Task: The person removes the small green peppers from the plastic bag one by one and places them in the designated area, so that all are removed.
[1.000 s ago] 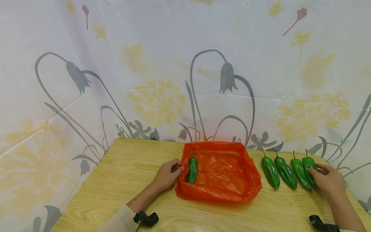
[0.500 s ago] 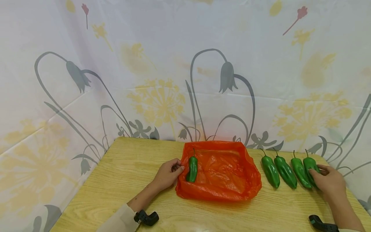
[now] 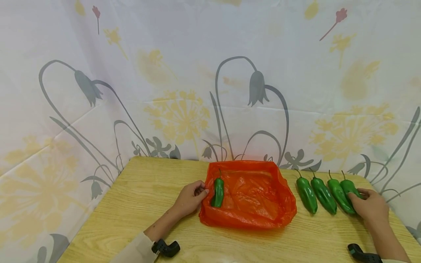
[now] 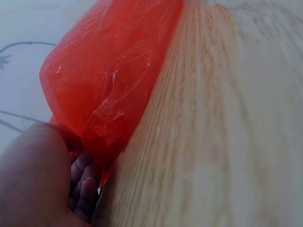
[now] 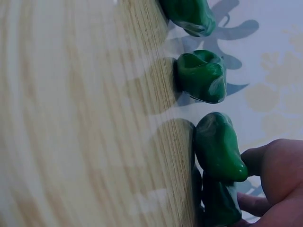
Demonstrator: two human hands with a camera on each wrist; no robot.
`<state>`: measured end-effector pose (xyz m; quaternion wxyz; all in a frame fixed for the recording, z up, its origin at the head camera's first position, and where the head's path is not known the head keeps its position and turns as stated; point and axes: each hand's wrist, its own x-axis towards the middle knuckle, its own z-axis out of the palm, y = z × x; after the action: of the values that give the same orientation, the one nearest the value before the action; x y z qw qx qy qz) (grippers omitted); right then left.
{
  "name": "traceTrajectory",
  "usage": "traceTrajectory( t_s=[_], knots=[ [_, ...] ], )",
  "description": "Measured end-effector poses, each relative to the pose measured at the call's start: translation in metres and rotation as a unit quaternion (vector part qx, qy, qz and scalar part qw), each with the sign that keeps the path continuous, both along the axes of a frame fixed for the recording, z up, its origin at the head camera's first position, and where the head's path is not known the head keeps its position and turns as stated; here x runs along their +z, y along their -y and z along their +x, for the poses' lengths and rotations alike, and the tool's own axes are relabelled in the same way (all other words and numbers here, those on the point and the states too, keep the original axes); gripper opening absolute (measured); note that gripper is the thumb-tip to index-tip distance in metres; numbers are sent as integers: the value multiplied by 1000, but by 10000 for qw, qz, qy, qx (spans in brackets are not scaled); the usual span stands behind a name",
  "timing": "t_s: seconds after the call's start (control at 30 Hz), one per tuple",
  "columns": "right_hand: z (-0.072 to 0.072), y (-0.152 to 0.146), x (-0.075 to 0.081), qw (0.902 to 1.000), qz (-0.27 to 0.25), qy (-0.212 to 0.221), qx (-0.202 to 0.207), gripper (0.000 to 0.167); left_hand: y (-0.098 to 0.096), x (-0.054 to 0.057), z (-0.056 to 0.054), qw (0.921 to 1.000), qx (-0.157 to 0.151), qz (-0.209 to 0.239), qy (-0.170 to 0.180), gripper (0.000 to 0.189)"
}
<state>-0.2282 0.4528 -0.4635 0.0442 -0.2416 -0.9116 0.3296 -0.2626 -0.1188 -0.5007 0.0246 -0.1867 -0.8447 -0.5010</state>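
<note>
A red plastic bag [image 3: 246, 219], folded open like a shallow tray, lies on the table. My left hand [image 3: 189, 198] pinches its left rim between thumb and curled fingers; in the left wrist view those fingers [image 4: 87, 187] curl at the bag's edge. Inside, along the left wall, lies one green chili pepper [image 3: 218, 191]. Right of the bag several more green peppers lie in a row, stems pointing away. My right hand [image 3: 371, 206] holds the rightmost pepper [image 3: 348, 186], thumb on its left side. That pepper leans against its neighbour [image 3: 338, 193]; the hand partly hides it.
Two other peppers, one nearest the bag [image 3: 306, 196] and one beside it [image 3: 323, 196], lie apart from the right pair. A patterned cloth [image 3: 184, 73] hangs behind the wooden table [image 3: 131, 208]. Black wrist devices sit on both forearms.
My right hand has shifted slightly left with the rightmost pepper, whose stem end swung left. The neighbouring pepper's stem end has tilted left too. My left hand and the bag stay put.
</note>
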Motion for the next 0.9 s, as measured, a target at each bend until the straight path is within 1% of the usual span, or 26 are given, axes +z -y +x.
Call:
traceTrajectory(
  t_s=[0.2,0.4,0.53,0.7,0.9],
  knots=[
    [0,-1,0,9997,179,84,150,67,0,-1,-1,10000,24,-38,-38,6],
    [-1,-1,2,9998,29,177,108,72,0,-1,-1,10000,11,-28,-46,6],
    [1,-1,6,9996,-68,222,138,75,0,-2,0,10000,-17,13,-52,6],
    [4,1,15,9998,16,41,173,75,0,-2,1,9999,-54,59,-70,7],
    [3,5,24,9994,167,-183,235,74,0,0,1,10000,-37,18,-57,7]
  ],
)
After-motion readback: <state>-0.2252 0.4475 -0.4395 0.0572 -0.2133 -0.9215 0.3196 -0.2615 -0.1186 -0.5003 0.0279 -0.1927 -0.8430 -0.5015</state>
